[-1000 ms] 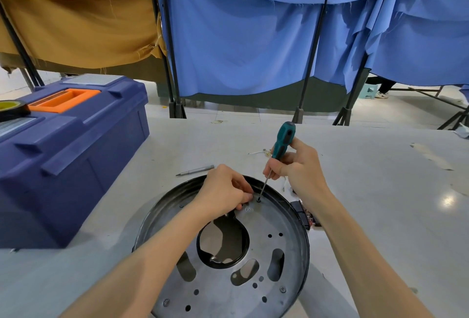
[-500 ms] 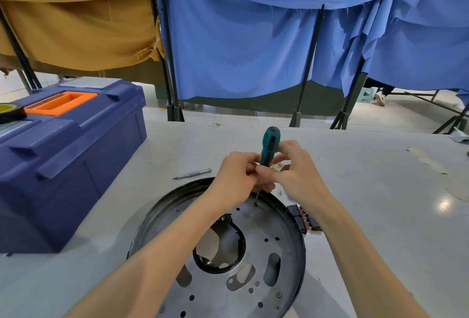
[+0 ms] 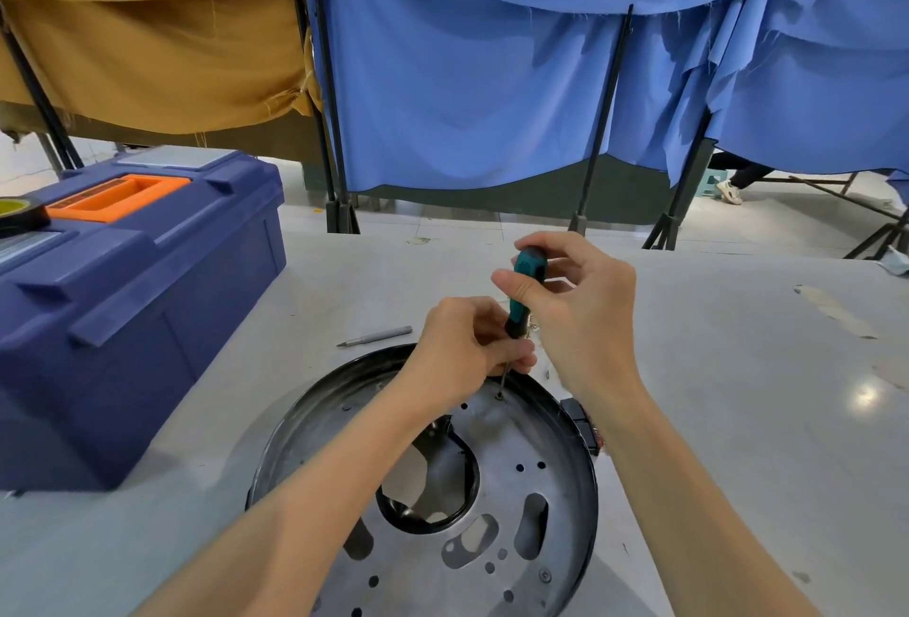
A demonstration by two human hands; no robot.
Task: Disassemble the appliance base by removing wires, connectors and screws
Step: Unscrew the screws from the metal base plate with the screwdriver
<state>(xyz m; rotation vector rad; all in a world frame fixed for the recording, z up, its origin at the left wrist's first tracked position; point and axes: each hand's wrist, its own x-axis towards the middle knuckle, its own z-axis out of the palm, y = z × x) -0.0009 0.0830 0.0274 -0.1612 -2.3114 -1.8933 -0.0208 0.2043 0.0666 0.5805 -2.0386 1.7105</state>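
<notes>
Your hands had both closed on the screwdriver [image 3: 525,289]. The left hand [image 3: 460,346] curled its fingers round the thin shaft low down, just above the appliance base [image 3: 521,493], and the right hand [image 3: 580,316] pinched the top of the teal handle between thumb and fingertips. A second before, the left hand had pressed on the plate beside the hole while the right held the tool tilted, gripping it lower on the handle. Half a second before, the two hands had met around the handle. By this moment the tool stood nearly upright, its tip on what looked like a screw [image 3: 499,395] near the far rim of the base, which lay flat on the bench [image 3: 738,419] in front of you. I judged that you had finished lining up and were set to turn that screw out. A second screw [image 3: 544,575] was still in place near the nearer right rim. The blue toolbox [image 3: 123,301] on the left, the loose bit [image 3: 376,336] beside the rim and the black connector [image 3: 583,424] at the base's right edge had stayed as they were.
</notes>
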